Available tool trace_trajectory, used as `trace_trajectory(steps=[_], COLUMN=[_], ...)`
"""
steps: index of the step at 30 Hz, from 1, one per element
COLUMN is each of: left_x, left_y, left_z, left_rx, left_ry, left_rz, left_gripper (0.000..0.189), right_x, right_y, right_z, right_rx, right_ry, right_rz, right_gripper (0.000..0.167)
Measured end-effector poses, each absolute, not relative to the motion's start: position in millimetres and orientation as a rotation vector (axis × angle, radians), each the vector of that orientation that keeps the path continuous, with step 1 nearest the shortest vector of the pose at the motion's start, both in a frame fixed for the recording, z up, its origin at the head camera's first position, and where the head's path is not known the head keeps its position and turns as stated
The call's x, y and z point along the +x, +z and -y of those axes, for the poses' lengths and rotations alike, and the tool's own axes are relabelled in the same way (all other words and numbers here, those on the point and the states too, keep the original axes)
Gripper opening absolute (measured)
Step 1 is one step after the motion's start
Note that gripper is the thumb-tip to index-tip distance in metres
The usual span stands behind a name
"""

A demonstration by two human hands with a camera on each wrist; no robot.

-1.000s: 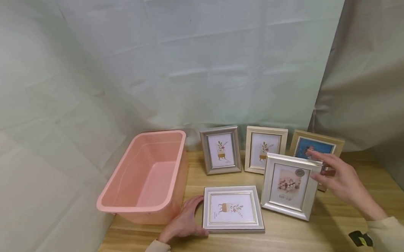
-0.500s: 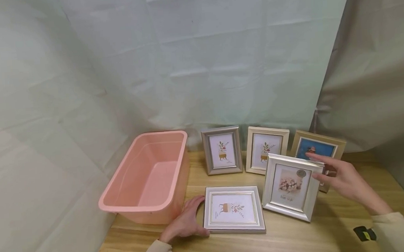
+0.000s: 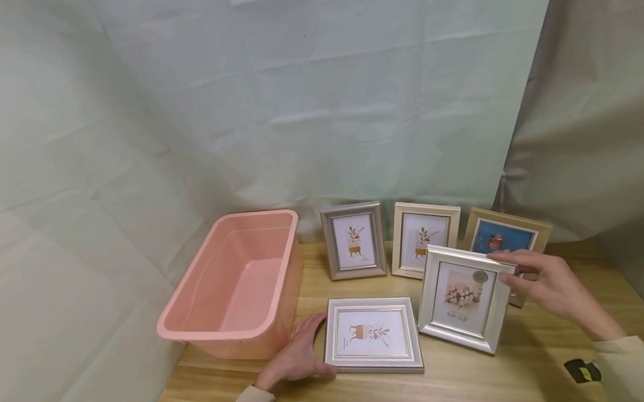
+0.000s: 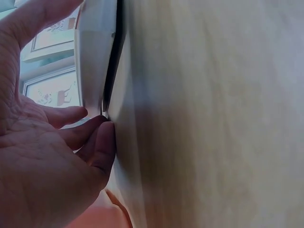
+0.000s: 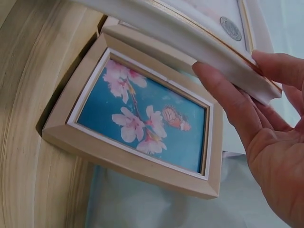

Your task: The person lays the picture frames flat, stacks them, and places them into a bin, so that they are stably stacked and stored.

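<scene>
In the head view, a silver photo frame [image 3: 370,338] with a plant print lies flat on the table. My left hand [image 3: 297,355] spans its left end, thumb at the near corner and fingers at the far one; the left wrist view shows curled fingertips [image 4: 105,137] low beside its edge. To the right, a silver frame [image 3: 464,300] with a flower picture stands leaning back. My right hand [image 3: 550,283] pinches its upper right corner, thumb in front and the other fingers along the top and behind, also seen in the right wrist view.
A pink plastic tub [image 3: 225,333] stands at the left, close to my left hand. Along the back stand a grey frame [image 3: 329,243], a cream frame [image 3: 397,239] and a tan frame [image 5: 142,173] with a blossom picture. Pale cloth [image 3: 306,117] hangs behind.
My right index finger has come down onto the top edge of the standing silver frame. The left hand and the frames have hardly moved; the head view shifts slightly.
</scene>
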State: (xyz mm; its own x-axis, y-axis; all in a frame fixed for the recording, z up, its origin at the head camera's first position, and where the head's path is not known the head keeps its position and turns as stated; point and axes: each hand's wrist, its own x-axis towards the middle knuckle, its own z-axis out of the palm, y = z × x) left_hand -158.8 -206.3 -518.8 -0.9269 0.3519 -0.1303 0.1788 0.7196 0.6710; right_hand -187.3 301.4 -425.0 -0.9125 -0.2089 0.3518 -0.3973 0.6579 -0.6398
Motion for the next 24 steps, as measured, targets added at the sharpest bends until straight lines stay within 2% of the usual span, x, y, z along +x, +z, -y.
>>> trace_trajectory(steps=[13,24], left_x=[-155,-150], left_y=[-516,-502], left_z=[204,197], left_rx=[0.352,0.357], left_ry=[1.093,1.177], left_rz=[-2.705,-2.737], left_gripper=[0.118,0.111], right_x=[-173,-150], right_y=[-427,-413], right_z=[-296,-286], right_rx=[0.242,-0.068], right_ry=[1.189,1.449], right_rz=[2.588,2.523], right_gripper=[0.041,0.050])
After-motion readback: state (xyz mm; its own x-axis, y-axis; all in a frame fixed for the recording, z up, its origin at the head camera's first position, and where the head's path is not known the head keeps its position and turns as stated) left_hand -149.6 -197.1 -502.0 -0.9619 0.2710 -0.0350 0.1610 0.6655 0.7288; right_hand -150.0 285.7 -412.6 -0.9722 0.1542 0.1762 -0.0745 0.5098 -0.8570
